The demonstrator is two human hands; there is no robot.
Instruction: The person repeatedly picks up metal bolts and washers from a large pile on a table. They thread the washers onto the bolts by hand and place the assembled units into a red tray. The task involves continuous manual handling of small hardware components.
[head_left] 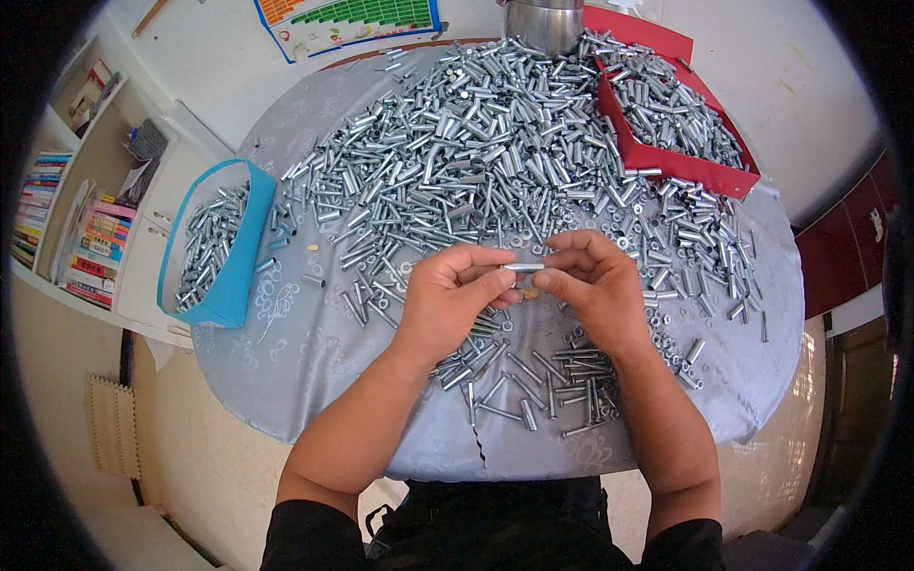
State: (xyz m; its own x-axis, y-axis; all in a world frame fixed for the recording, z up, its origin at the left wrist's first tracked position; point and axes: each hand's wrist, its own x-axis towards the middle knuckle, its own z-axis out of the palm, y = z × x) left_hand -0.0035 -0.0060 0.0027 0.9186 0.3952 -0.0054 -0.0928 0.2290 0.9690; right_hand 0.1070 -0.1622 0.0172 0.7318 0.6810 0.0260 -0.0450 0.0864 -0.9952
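Metal cylinder [525, 268]: qty 1, in hand, approx. horiz., above cloth, near side of heap; bolt inside or not, can't tell.
L hand [459, 297]: thumb + fingertips pinched on L end of same cyl.
R hand [597, 293]: thumb + fingertips pinched on R end of same cyl.
Heap [457, 152]: v. lg. qty loose silver sleeves, bolts etc., spread over mid/far tabletop.
Near pile [576, 371]: sm. qty bolts + sleeves betw. forearms; nuts [507, 325] alongside.
Blue bin [231, 290]: L edge of table; part-filled w/ silver pcs.
Red box [681, 169]: far R; well filled w/ silver pcs; some loose just outside.
Tablecloth [257, 381]: grey, patterned, under all stock.
Done (est.): pcs in bin + box prob. put by; sorted or assembled, can't tell.
Left (est.): 1 pc. in hand, unfinished as far as shown; heap + near pile uncontained, prob. bulk of stock, so completion appears far off.
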